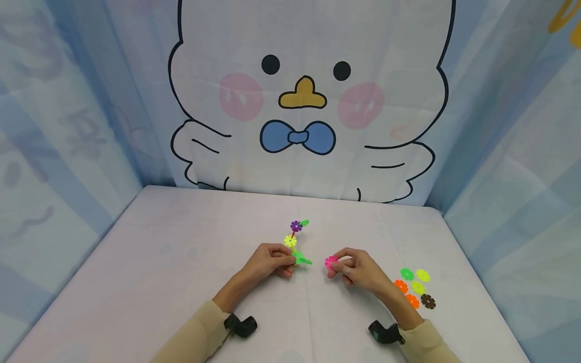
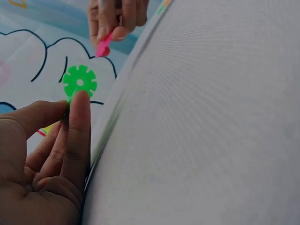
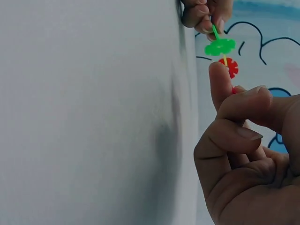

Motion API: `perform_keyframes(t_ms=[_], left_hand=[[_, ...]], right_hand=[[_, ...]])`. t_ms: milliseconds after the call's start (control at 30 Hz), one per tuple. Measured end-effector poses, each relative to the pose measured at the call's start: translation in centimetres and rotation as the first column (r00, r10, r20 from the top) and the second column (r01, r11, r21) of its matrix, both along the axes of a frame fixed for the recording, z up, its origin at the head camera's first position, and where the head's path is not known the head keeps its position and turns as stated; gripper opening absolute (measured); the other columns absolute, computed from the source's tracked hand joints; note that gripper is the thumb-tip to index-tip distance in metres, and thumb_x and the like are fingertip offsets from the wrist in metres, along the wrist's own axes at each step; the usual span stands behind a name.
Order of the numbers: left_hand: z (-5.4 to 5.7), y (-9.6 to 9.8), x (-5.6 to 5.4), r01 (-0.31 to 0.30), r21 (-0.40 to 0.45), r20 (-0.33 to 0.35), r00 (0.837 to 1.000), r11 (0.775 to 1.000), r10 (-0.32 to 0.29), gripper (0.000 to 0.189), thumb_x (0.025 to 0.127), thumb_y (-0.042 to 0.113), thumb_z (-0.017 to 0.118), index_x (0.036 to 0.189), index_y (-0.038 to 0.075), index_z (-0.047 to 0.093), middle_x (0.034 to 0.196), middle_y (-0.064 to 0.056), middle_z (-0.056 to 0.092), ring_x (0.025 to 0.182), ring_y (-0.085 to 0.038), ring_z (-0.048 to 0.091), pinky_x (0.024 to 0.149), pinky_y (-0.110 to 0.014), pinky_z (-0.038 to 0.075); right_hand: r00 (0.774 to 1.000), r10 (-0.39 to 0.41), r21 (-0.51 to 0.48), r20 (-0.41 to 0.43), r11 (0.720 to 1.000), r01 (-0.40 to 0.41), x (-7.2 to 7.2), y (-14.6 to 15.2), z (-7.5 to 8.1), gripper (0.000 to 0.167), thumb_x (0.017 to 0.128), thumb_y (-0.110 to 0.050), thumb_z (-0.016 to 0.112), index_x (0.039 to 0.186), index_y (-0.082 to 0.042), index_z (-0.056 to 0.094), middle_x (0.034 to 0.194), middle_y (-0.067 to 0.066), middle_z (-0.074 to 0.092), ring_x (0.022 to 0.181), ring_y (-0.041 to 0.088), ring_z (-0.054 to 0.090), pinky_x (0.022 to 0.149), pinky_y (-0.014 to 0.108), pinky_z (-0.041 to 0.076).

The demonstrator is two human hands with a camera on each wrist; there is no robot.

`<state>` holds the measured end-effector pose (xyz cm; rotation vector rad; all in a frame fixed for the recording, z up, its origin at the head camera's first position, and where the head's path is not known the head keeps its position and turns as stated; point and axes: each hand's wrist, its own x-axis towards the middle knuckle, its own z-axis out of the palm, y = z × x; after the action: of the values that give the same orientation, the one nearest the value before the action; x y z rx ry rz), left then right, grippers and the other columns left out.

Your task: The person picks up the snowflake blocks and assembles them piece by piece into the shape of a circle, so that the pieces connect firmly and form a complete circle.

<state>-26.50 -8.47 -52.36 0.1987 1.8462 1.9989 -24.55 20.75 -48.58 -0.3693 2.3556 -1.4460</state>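
- Pinches with left hand (image 1: 272,259), thumb against fingers, at the green end (image 1: 299,258) of a disc chain (image 1: 290,241); runs away from the fingertips through yellow and red to a purple disc (image 1: 296,226) and a further green disc (image 1: 304,222).
- Looks thin, light and fairly stiff, likely plastic; should weigh next to nothing, yet may twist or part at a joint if held far from it. Best taken by the flat faces close beside a joint, slots left uncovered.
- Seems joined slot into slot, though too small and too covered by fingers to be sure.
- Just right of the chain and apart from it, pinches a pink disc (image 1: 330,262) with right hand (image 1: 360,269), between thumb and fingertips, part of the notched rim free toward the green end.
- Appears smooth, so could spin or slip in a loose pinch; handles best by the rim opposite the free slots. Unlikely to break under finger pressure.
- Farther right, beside the forearm, shows loose green, yellow, orange and brown discs (image 1: 418,288), flat on the tabletop (image 1: 181,282), with no container in view.
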Motion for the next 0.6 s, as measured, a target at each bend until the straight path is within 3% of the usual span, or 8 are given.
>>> perform_keyframes(t_ms=[233,600], left_hand=[[0.1,0.1,0.1,-0.005,-0.004,0.0,1.0,1.0,0.005,0.02,0.096,0.004,0.075,0.11,-0.007,0.068,0.086,-0.009,0.08,0.066,-0.011,0.074,0.068,-0.029,0.067],[0.0,0.1,0.0,0.004,-0.011,0.001,1.0,1.0,-0.004,0.022,0.097,0.005,0.075,0.112,-0.009,0.068,0.087,-0.01,0.081,0.067,-0.011,0.075,0.069,-0.029,0.067]], right_hand=[[0.999,0.037,-0.032,0.016,0.999,-0.037,0.2,-1.6,-0.5,0.021,0.105,-0.009,0.063,0.119,0.006,0.059,0.091,0.022,0.079,0.054,0.01,0.045,0.052,0.019,0.039],[0.999,0.032,-0.02,0.037,0.999,-0.032,0.3,-2.6,-0.9,0.019,0.106,-0.012,0.063,0.118,0.002,0.059,0.09,0.015,0.08,0.054,0.01,0.047,0.052,0.019,0.041]])
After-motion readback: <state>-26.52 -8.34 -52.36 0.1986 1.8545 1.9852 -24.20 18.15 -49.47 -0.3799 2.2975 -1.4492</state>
